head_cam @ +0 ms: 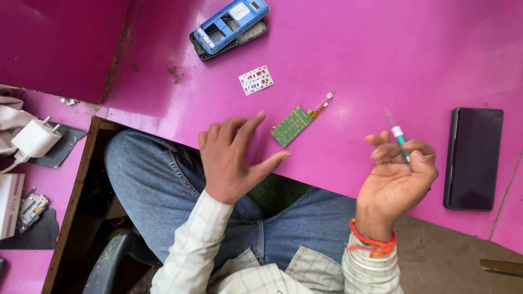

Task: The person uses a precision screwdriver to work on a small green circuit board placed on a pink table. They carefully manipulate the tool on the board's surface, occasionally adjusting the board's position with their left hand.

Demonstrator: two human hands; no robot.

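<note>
Tabletop (pixel 381 49), glossy magenta, carries a flat black smartphone (pixel 473 158) at the right and a blue phone housing (pixel 231 24) at the far edge. Left hand (pixel 234 158) hovers with fingers spread wide, empty. Right hand (pixel 395 174) pinches a slim teal-tipped syringe (pixel 397 135). Between both hands lies a green circuit board (pixel 291 126); beyond it, a white perforated keypad sheet (pixel 256 80).

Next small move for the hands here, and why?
Probably bring the left hand down to pin the green board. The board lies loose on the pink table, the left hand hovers open beside it, and the right hand holds a thin tool.
</note>
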